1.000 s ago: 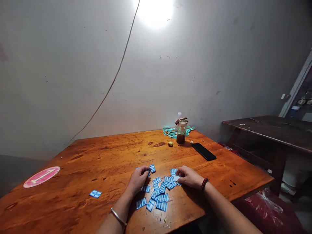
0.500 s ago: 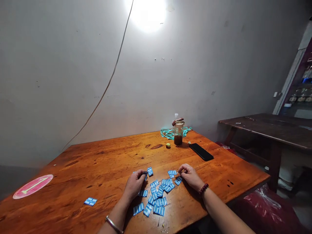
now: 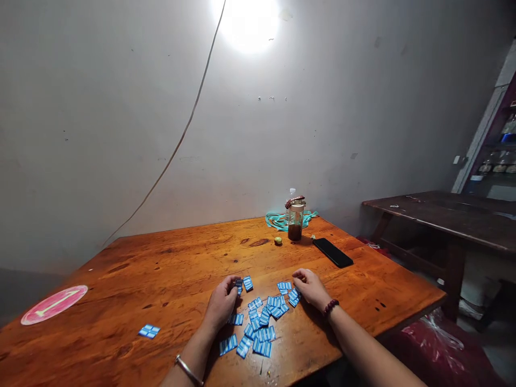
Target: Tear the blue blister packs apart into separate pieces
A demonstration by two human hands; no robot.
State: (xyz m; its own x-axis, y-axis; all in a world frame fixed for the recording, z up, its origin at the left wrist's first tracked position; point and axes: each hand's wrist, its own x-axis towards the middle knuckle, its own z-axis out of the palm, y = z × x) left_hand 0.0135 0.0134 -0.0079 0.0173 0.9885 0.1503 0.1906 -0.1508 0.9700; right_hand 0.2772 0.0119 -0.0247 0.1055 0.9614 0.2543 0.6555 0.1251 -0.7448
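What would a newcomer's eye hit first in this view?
Probably the scatter of blue-and-white cards near the table's close edge, between the left hand and the right hand. Next, the glaring light high on the wall, and the pink oval with a "1" at the table's left. Farther back, a jar of dark liquid stands beside a black phone.

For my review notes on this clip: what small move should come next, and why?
Probably the right hand should ease down onto the blue-and-white card beside its fingertips: no card shows in that hand, and this one lies nearest, off to the side of the overlapping pile.
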